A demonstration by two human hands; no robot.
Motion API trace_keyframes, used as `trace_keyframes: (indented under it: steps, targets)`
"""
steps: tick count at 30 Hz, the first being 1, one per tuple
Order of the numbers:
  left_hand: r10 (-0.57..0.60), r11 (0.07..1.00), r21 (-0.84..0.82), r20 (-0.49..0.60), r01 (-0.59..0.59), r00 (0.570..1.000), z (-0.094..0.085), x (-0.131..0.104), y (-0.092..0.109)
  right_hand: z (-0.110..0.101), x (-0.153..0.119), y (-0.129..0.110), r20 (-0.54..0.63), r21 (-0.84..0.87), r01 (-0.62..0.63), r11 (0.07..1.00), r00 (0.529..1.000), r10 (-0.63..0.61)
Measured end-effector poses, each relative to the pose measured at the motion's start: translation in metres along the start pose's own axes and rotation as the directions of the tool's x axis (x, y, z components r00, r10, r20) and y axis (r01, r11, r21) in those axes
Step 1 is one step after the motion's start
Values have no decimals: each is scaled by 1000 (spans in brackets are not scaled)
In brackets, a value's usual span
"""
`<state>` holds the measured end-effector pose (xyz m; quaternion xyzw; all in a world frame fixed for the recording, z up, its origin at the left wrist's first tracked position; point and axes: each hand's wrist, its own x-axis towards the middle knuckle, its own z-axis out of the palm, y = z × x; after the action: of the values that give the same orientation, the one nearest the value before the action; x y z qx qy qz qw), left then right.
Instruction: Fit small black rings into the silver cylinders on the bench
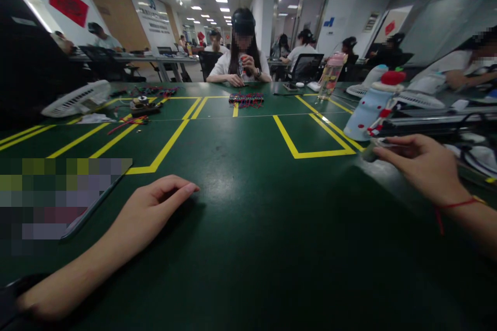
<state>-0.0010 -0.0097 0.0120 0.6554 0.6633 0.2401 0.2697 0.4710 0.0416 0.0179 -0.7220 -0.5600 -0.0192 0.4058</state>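
Note:
My left hand [159, 199] rests on the green table [240, 248], its fingers together and slightly curled, with thumb and fingertips close. Nothing shows between them. To its left lies a flat panel [97, 196], mostly pixelated. On the right, my right hand [427, 163] pinches a small greyish-green object [370, 151] between thumb and fingers, just above the table. Its exact shape is blurred. Right behind that object stands a light blue bottle [367, 114] with a red top.
Yellow tape [322, 154] marks the table. At the far side sits a person [243, 57] behind a bundle of coloured wires [246, 100]. White fans [79, 99], more wires and a pink-topped bottle [333, 75] stand farther back. Cables [471, 139] lie at right.

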Motion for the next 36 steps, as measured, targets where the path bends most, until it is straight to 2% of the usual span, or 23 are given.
trace_keyframes:
  steps: [3,4,6,8,10,14,16,19,22,26,31,33,36]
  targets:
    - [14,1000,4,0,-14,1000,0,0,0,17,-35,-50,164,303,113,946,972,-169]
    - [10,1000,10,-1,-10,1000,0,0,0,23,-49,-68,258,410,114,905,937,-235]
    - [7,1000,14,-4,-7,1000,0,-1,1,34,-73,-102,378,562,158,812,824,-422]
    - [16,1000,18,-2,-16,1000,0,-2,1,45,-90,-126,430,652,172,738,718,-547]
    - [32,999,25,3,-32,999,-1,-3,1,55,-101,-138,449,695,156,702,668,-593]
    - [52,997,54,3,-52,999,2,1,0,67,-108,-136,468,708,113,697,663,-584]
    - [68,995,70,-17,-67,998,7,4,6,70,-109,-132,487,709,81,701,663,-569]
    - [203,977,70,-32,-200,979,20,7,30,72,-110,-130,514,714,15,700,668,-538]
    - [395,919,19,1,-395,919,36,6,64,74,-111,-130,532,716,-22,698,665,-524]
    - [477,879,-5,23,-477,879,47,8,93,76,-111,-129,528,734,-30,679,654,-542]
    - [482,875,0,-101,-485,870,42,10,93,77,-111,-129,505,729,1,684,675,-539]
    - [471,881,5,-75,-472,879,42,10,92,76,-110,-129,499,728,19,686,671,-549]
    - [463,886,-6,23,-463,886,47,11,94,75,-110,-129,498,731,28,682,662,-560]
